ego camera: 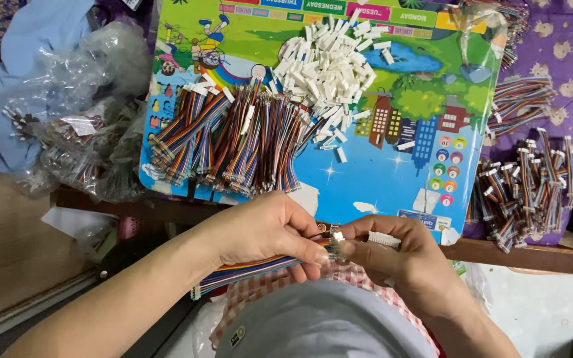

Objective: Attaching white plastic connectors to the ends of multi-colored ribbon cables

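Left hand pinches the rainbow ribbon cable near its tip | right hand pinches a white connector housing | keep your grip close, align terminals squarely with the housing, press straight | cable axis runs lower-left to right, tip pointing right, above your lap, below the board.

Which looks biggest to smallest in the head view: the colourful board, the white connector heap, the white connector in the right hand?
1. Colourful board, by far the largest.
2. White connector heap lying on it.
3. White connector in the right hand, smallest though nearest the camera.
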